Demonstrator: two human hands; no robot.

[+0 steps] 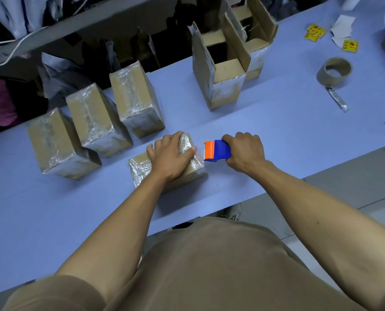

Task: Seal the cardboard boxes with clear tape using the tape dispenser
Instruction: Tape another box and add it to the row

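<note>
The box being taped [164, 173] sits close to the near edge of the worktop [276, 122], roughly mid-length, with the person's left hand [172, 154] spread flat on top pressing it down, fingers relaxed and the thumb out toward the tape end. The right hand [243, 152] is wrapped tight round the handle of the tape dispenser [216, 151], whose orange nose sits right at the box's right end, just about touching the shiny tape there. These little cartons look light and fairly stiff, so they'd probably skid on the smooth worktop if nobody pins them; flat-palm on top looks like the sensible hold, since the taped faces are glossy and likely slippery to pinch. The cardboard would probably dent if squeezed hard at the corners. Three sealed boxes [92, 122] stand in a row toward the far-left edge, well apart from the hands, and two open boxes [218, 70] stand at the far edge right of middle, flaps up. An empty tape core [335, 71] and some yellow stickers [314, 33] sit off at the far-right corner. There's open room to the right of the dispenser for pulling tape, but the near edge is close, so a hard tug toward the body could slide the box off.
</note>
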